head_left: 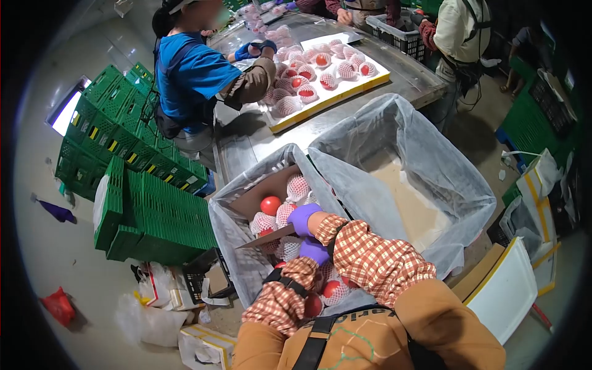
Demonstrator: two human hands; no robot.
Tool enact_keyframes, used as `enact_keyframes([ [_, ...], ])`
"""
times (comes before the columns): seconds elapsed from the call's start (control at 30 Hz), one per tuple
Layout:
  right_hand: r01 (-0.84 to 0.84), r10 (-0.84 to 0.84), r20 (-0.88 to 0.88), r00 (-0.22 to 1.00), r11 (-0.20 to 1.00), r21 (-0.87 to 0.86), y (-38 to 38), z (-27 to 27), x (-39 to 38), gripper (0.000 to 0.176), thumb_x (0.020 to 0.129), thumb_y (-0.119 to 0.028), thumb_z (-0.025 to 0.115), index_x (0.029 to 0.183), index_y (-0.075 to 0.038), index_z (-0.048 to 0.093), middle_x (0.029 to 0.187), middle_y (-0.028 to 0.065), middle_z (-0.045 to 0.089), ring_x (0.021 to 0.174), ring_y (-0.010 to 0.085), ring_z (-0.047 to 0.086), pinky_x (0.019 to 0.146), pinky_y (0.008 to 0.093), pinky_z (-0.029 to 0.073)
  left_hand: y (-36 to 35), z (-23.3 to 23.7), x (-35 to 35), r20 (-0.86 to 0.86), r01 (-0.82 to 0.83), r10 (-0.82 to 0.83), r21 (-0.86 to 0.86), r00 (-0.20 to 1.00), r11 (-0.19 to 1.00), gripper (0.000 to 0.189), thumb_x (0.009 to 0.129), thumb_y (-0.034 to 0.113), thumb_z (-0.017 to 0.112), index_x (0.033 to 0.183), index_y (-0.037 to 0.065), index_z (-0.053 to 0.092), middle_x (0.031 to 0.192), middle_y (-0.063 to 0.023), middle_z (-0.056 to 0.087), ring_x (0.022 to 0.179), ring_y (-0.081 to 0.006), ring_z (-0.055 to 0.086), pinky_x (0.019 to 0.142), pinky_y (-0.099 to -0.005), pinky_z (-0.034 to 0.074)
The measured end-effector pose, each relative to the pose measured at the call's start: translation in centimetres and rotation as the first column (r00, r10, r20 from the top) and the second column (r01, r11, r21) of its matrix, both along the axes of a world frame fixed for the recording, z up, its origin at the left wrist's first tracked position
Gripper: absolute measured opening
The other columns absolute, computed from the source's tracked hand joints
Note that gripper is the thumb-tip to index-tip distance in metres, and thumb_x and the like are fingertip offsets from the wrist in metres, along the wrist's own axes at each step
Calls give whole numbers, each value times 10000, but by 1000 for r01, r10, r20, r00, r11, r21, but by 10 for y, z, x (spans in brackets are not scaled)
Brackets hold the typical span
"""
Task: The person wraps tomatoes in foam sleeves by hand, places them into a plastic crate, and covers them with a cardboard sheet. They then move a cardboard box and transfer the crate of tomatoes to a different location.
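Right hand point(302, 219) seemingly pinching cardboard point(266, 237) at eight o'clock: probably light, stiff, best edge-held! Left hand point(315, 251)? Can't tell!

I make out one camera at head height, just above the orange shirt point(379, 339), facing forward and down, close over the lined boxes point(425, 145), with the metal table point(412, 75) farther ahead and its wide, round view darkening at the corners.

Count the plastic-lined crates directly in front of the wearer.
2: left crate, with the left hand and right hand over it, and right crate beside it. Any beneath would be hidden.
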State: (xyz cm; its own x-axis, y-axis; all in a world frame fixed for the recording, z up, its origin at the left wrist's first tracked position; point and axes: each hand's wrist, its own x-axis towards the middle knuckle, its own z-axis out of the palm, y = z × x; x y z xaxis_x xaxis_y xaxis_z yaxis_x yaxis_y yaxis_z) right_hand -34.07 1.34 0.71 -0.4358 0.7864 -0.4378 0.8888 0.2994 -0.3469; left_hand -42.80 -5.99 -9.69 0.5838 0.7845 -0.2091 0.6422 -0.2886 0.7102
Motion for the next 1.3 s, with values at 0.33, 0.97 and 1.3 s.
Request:
enact_keyframes([
  [0.33, -23, 25, 64, 998, 999, -24, 0, -7, 0, 352, 794, -301, 588, 1130, -239, 672, 1089, 77, 677, 987, 297, 652, 849, 409, 521, -9, 216, -101, 96, -190, 165, 428, 982, 883, 765, 666, 233, 808, 1290, -7, 435, 1144, -155, 536, 1089, -269, 561, 940, -365, 459],
  [0.97, 589, -330, -660, 675, 780, 212, -234, 125, 94, 241, 833, -207, 567, 1035, -126, 672, 939, 118, 679, 844, 311, 640, 742, 421, 508, 90, 29, -139, -148, 190, -253, -344, 956, 919, 362, 866, 56, 621, 1201, -59, 549, 1098, -118, 634, 983, -174, 587, 876, -290, 465],
  [1.3, 611, -343, -620, -706, -738, -287, -596, -43, 143, 361, 913, -131, 513, 1264, -174, 588, 947, 56, 650, 788, 127, 596, 742, 289, 518, 51, 198, -11, 157, -129, 133, -32, 979, 991, 295, 887, 25, 536, 1177, -19, 569, 1044, -120, 612, 891, -219, 588, 767, -322, 512],
])
